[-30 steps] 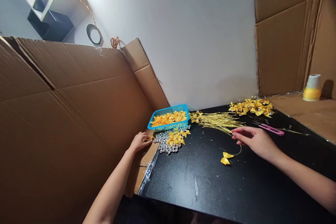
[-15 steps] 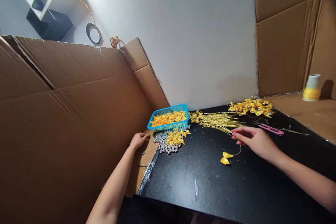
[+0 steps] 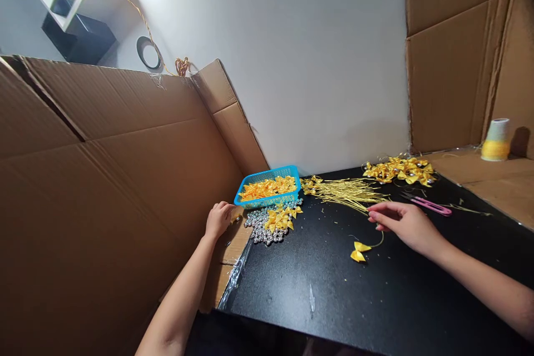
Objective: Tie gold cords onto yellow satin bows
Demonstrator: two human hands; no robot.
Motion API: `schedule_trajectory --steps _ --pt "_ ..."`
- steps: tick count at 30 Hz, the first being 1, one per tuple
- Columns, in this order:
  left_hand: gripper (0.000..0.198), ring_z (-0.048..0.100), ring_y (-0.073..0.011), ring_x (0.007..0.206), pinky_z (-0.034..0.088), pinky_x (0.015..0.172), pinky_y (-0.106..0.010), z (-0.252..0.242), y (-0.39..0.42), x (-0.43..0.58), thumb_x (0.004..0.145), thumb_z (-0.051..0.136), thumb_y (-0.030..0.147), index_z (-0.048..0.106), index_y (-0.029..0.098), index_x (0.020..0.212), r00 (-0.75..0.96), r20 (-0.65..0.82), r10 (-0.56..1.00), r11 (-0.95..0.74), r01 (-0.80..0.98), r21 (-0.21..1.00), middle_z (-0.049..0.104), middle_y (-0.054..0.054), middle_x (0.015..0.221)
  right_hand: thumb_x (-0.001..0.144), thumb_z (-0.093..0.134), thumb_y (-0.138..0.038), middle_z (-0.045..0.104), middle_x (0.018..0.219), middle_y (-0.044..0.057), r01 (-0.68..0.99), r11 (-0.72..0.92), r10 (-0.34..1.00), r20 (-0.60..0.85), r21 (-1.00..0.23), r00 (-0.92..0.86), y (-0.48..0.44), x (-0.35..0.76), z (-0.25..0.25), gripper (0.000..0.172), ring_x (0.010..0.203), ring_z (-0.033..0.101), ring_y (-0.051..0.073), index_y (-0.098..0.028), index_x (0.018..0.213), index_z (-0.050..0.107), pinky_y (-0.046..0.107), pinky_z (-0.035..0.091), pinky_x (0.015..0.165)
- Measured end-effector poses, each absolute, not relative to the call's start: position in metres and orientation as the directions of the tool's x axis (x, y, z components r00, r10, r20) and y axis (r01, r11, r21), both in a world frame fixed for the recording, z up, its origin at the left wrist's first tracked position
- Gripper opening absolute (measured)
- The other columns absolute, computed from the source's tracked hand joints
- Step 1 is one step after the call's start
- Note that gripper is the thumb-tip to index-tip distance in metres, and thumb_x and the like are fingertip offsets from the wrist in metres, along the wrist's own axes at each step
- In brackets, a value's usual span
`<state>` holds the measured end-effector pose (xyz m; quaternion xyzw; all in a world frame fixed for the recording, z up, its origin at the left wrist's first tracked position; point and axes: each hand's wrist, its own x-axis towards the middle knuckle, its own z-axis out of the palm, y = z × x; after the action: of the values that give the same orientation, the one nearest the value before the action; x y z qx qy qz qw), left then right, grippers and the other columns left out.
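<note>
My left hand (image 3: 218, 218) is curled closed at the left edge of the black table (image 3: 334, 295), just left of a pile of silver beads (image 3: 261, 229) and loose yellow bows (image 3: 280, 218); what its fingers hold is hidden. My right hand (image 3: 404, 223) rests on the table with fingers pinched on a thin gold wire (image 3: 377, 242) that ends in a yellow bow (image 3: 359, 251). A bundle of gold wires (image 3: 346, 191) lies just beyond that hand.
A blue basket (image 3: 269, 184) full of yellow bows stands at the back. Finished bows (image 3: 400, 169) are heaped at the back right, beside pink scissors (image 3: 429, 204) and a yellow thread spool (image 3: 495, 139). Cardboard walls (image 3: 117, 178) enclose the left and right sides.
My left hand has drawn back slightly to the left and up, away from the bead pile, and curled tighter. My right hand and the wired bow have stayed put.
</note>
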<state>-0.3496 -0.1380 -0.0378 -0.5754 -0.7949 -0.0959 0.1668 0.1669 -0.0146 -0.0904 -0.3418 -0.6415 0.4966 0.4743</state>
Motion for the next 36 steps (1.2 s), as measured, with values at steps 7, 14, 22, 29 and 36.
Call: schedule_trajectory --steps 7,14,22,29,36 --pt "0.025 0.06 -0.0227 0.104 0.049 0.091 -0.045 -0.041 -0.135 -0.346 0.091 0.058 0.034 0.062 0.015 0.107 -0.254 0.224 0.941 0.271 0.961 -0.05 0.063 -0.008 0.114 0.06 0.075 -0.061 0.074 0.073 0.01 -0.022 0.296 0.903 0.288 -0.955 -0.318 -0.013 0.167 -0.092 0.051 0.064 0.07 0.023 -0.015 0.082 0.075 0.033 0.06 0.057" --pt "0.028 0.062 -0.022 0.1 0.053 0.085 -0.042 -0.048 -0.13 -0.346 0.092 0.056 0.032 0.059 0.016 0.114 -0.34 0.113 0.933 0.33 0.938 0.104 0.061 -0.009 0.117 0.058 0.075 -0.062 0.074 0.071 0.01 -0.029 0.281 0.909 0.276 -0.959 -0.312 -0.014 0.167 -0.092 0.053 0.063 0.069 0.022 -0.015 0.081 0.075 0.032 0.059 0.056" --pt "0.031 0.063 -0.022 0.097 0.055 0.081 -0.041 -0.043 -0.127 -0.361 0.091 0.057 0.032 0.057 0.015 0.118 -0.531 0.005 0.847 0.504 0.807 0.306 0.061 -0.009 0.116 0.056 0.075 -0.064 0.074 0.07 0.01 -0.038 0.287 0.907 0.285 -0.957 -0.31 -0.016 0.167 -0.088 0.054 0.06 0.069 0.022 -0.015 0.078 0.075 0.032 0.059 0.054" --pt "0.031 0.062 -0.022 0.099 0.054 0.083 -0.042 -0.043 -0.126 -0.366 0.091 0.057 0.031 0.057 0.016 0.118 -0.626 0.094 0.774 0.598 0.772 0.217 0.06 -0.009 0.118 0.058 0.074 -0.063 0.074 0.071 0.01 -0.028 0.305 0.901 0.298 -0.952 -0.315 -0.014 0.167 -0.091 0.052 0.064 0.071 0.024 -0.016 0.079 0.075 0.033 0.06 0.056" --pt "0.029 0.061 -0.022 0.101 0.053 0.085 -0.042 -0.041 -0.131 -0.359 0.092 0.056 0.031 0.058 0.017 0.118 -0.576 0.3 0.76 0.584 0.808 0.074 0.06 -0.009 0.119 0.061 0.074 -0.06 0.075 0.072 0.01 -0.011 0.303 0.899 0.29 -0.953 -0.328 -0.013 0.168 -0.094 0.049 0.061 0.07 0.022 -0.016 0.082 0.074 0.033 0.059 0.057"
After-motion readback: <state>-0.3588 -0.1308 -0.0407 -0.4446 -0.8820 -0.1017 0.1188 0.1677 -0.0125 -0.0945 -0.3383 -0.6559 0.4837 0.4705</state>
